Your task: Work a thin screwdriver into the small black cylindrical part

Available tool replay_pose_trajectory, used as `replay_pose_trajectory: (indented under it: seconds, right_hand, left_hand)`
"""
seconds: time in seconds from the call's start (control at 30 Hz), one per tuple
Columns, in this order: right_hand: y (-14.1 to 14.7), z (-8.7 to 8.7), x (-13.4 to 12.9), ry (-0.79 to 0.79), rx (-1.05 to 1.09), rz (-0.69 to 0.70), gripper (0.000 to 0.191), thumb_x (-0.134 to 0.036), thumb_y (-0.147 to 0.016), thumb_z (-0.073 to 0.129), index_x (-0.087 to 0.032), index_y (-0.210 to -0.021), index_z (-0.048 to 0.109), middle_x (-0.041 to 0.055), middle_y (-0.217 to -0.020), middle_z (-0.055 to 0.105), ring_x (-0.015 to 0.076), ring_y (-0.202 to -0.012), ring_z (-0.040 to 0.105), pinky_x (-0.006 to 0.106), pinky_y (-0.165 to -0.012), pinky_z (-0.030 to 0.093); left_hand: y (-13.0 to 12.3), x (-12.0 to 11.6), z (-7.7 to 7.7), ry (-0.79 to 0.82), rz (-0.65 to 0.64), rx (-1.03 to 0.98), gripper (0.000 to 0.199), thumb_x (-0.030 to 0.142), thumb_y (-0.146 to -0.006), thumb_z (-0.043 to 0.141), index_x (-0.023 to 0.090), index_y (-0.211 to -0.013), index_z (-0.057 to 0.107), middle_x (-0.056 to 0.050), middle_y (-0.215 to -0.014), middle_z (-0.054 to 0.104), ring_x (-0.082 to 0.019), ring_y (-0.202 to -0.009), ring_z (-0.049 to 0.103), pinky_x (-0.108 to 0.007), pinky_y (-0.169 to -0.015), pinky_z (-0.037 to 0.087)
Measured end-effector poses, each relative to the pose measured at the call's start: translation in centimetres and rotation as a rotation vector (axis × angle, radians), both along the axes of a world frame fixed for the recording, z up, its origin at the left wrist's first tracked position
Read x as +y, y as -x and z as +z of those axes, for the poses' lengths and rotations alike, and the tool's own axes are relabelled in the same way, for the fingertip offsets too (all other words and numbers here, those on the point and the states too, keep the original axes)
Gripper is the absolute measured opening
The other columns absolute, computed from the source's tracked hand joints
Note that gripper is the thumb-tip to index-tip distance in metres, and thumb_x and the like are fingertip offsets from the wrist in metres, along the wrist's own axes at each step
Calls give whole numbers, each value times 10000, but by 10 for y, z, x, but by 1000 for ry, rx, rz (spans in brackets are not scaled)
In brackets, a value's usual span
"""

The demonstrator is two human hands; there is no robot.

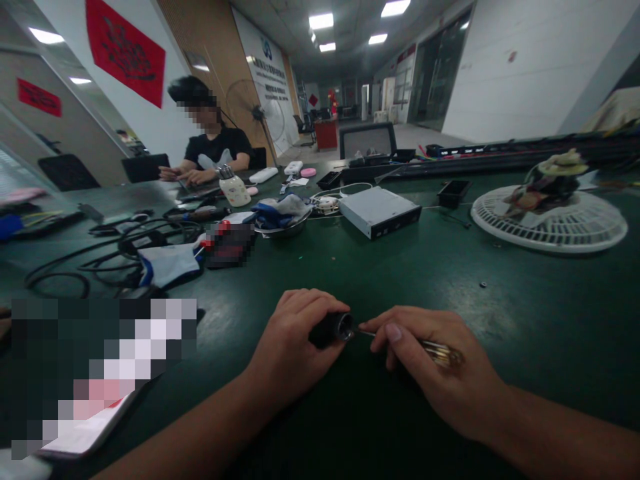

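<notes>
A small black hollow cylinder (343, 325) is gripped between the thumb and fingers of my left hand (297, 337), its open end turned to the right. My right hand (440, 353) is closed around a screwdriver (443, 355) with a clear amber handle. The thin metal shaft points left, and its tip is at or just by the cylinder's open end; whether it touches inside I cannot tell. Both hands are low over the dark green tabletop (400, 273). Right of them lies a tiny dark ring-shaped part (483, 285).
Behind my hands is a grey disc drive (380, 212). A white fan grille (550, 220) with a motor lies at right, near a small black box (454, 193). To the left are a metal bowl (283, 232) with blue-white cloth, cables (85, 270) and a bottle (234, 189). Another person (215, 147) sits across.
</notes>
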State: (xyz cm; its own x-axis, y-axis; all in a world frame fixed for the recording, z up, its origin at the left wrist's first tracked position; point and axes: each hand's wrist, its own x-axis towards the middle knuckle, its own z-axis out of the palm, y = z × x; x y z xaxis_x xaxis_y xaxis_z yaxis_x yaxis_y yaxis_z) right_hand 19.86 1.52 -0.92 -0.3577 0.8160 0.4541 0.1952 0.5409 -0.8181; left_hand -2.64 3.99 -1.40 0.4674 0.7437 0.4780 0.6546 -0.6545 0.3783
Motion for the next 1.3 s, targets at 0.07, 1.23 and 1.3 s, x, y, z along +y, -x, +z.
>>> replay_pose_trajectory:
  seconds: [0.07,1.23,1.3]
  right_hand:
    - [0,0,0,-19,15,4,243,-223,-1000,545,-195,-830,717,39,-898,751,155,-855,719,257,-725,542]
    - [1,1,-7,-123,27,-116,268,-197,-1006,508,-220,-803,681,17,-856,756,134,-702,699,255,-634,531]
    - [-1,0,-7,-129,57,-143,274,-197,-1009,498,-217,-818,693,27,-914,771,121,-655,685,253,-613,528]
  left_hand:
    - [0,0,0,-2,18,-5,291,129,-772,724,248,-1029,657,-13,-982,721,-211,-934,661,-410,-859,476]
    - [1,0,0,-18,33,5,300,88,-779,719,254,-1026,680,2,-1010,719,-208,-948,658,-412,-864,450]
    - [1,0,-1,-26,39,4,308,81,-774,724,254,-1026,683,2,-1010,720,-210,-948,657,-410,-861,449]
